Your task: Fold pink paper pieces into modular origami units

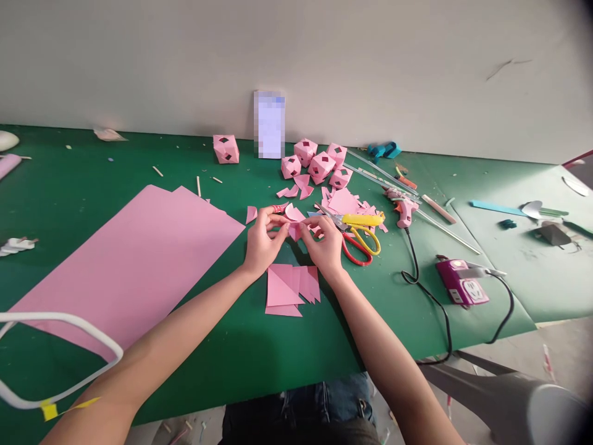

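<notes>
Between my two hands is a small piece of pink paper (294, 214), pinched at its edges. My left hand (265, 241) grips its left side between thumb and fingers. On the right side, my right hand (323, 242) holds it the same way. Several folded pink paper squares (283, 287) lie on the table just below my hands. Scissors (361, 238) with red and yellow handles rest right of my right hand, beside pink paper scraps (343, 201). Large pink paper sheets (139, 266) spread out to the left of my left hand.
Several pink paper polyhedra (320, 167) sit at the back, with another (226, 149) farther left. A phone (269, 125) leans on the wall. To the right are a pink glue gun (406, 209), clear glue sticks (447, 232) and a purple power adapter (461, 283) with black cables.
</notes>
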Demonstrator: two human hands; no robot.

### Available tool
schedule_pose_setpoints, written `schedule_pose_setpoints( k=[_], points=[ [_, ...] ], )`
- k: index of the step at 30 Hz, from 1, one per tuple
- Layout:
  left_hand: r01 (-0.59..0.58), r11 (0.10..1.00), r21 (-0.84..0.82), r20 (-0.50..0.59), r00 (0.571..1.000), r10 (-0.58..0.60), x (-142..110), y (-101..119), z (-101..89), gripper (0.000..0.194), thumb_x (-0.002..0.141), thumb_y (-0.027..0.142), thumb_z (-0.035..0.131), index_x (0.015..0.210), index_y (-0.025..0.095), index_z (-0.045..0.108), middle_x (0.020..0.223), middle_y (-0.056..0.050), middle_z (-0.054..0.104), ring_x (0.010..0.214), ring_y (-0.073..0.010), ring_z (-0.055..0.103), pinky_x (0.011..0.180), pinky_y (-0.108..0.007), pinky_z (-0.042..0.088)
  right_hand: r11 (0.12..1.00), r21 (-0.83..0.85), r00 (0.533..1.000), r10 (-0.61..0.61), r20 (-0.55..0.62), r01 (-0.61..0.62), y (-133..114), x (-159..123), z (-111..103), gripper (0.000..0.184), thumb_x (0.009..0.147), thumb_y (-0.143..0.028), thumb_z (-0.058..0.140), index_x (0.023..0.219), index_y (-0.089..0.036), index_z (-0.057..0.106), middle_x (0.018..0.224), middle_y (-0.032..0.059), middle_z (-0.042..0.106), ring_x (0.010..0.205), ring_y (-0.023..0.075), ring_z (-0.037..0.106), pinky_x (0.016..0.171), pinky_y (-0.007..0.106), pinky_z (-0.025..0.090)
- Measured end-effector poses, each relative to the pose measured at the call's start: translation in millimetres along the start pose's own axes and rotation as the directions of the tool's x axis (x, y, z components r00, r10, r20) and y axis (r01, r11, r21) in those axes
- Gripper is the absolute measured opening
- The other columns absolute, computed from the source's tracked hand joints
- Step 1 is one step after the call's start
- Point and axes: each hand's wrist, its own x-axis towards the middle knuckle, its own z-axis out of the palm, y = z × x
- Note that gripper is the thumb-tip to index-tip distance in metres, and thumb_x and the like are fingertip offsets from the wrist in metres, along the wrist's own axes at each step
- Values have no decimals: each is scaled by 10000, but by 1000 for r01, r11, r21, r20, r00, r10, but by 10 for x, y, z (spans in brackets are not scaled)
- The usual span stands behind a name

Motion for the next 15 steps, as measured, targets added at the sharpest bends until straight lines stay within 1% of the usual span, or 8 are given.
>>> schedule_pose_setpoints(
  k=[2, 4, 8, 10, 12, 15],
  points=[
    [-14, 1000, 27, 27, 1000, 13, 2, 11, 6, 343, 905, 255, 695, 1195, 212, 518, 962, -34, 741, 906, -164, 766, 670, -227, 623, 1000, -11, 1000, -20, -16, 20, 8, 0, 2, 120, 941, -301, 635, 853, -244, 693, 856, 31, 733, 831, 207, 645, 686, 338, 526],
    [-46, 997, 62, 42, 998, 44, 1, 24, 11, 361, 890, 225, 698, 1205, 209, 524, 975, -36, 746, 931, -166, 763, 704, -241, 631, 996, -44, 997, -74, -17, 73, 16, -4, -1, 114, 943, -277, 638, 842, -245, 681, 851, 32, 731, 847, 217, 647, 718, 353, 535],
    [-111, 986, 122, 60, 993, 104, -17, 47, 22, 387, 904, 197, 682, 1251, 213, 511, 1013, -44, 763, 947, -166, 763, 750, -264, 631, 972, -144, 982, -186, 28, 188, 9, -33, 7, 116, 969, -261, 632, 861, -255, 674, 906, 45, 745, 894, 242, 643, 807, 393, 545],
    [-117, 979, 168, 51, 993, 110, -30, 48, 30, 414, 890, 158, 672, 1263, 217, 502, 957, -23, 756, 904, -163, 761, 737, -264, 622, 957, -173, 973, -225, 55, 231, -7, -51, 20, 120, 984, -264, 626, 875, -257, 677, 928, 49, 748, 902, 245, 643, 829, 399, 546],
    [-106, 972, 207, 26, 994, 103, -36, 41, 37, 446, 864, 133, 672, 1265, 219, 498, 891, 2, 730, 858, -161, 751, 713, -258, 609, 946, -182, 963, -262, 57, 268, -24, -64, 32, 120, 989, -260, 628, 878, -254, 676, 928, 51, 747, 903, 244, 646, 826, 394, 547],
    [-78, 970, 232, -15, 996, 84, -23, 18, 33, 480, 828, 122, 670, 1263, 224, 495, 852, 20, 694, 818, -156, 729, 681, -248, 591, 941, -178, 956, -292, -4, 286, -40, -64, 36, 121, 975, -238, 640, 856, -253, 654, 890, 42, 733, 871, 233, 649, 799, 380, 546]
  ],
)
